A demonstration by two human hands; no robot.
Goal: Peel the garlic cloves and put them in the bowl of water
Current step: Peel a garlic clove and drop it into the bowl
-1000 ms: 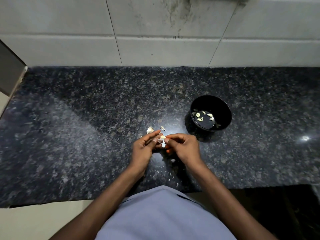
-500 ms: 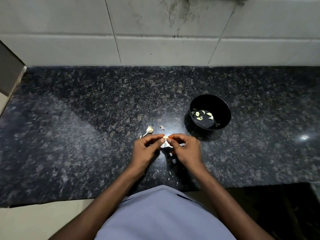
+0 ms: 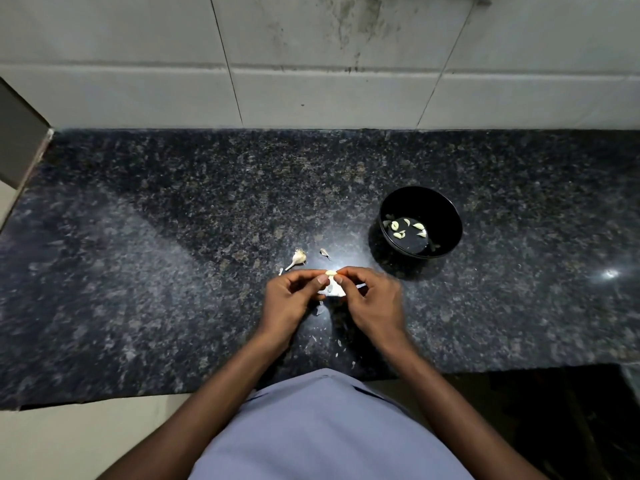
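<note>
A pale garlic clove point(image 3: 331, 272) sits up off the granite counter, pinched from both sides, with a flap of papery white skin point(image 3: 334, 289) hanging loose beneath it. It lies near the black bowl point(image 3: 446, 216), down and to the left of it. The bowl stands upright on the counter, round and dark, holding water with several peeled cloves point(image 3: 407, 228) floating in its left half (five or so, hard to count exactly). Further left of the bowl lie a bare garlic stem with its root end point(image 3: 298, 257) and a small scrap of peel point(image 3: 324, 252), both flat on the counter.
</note>
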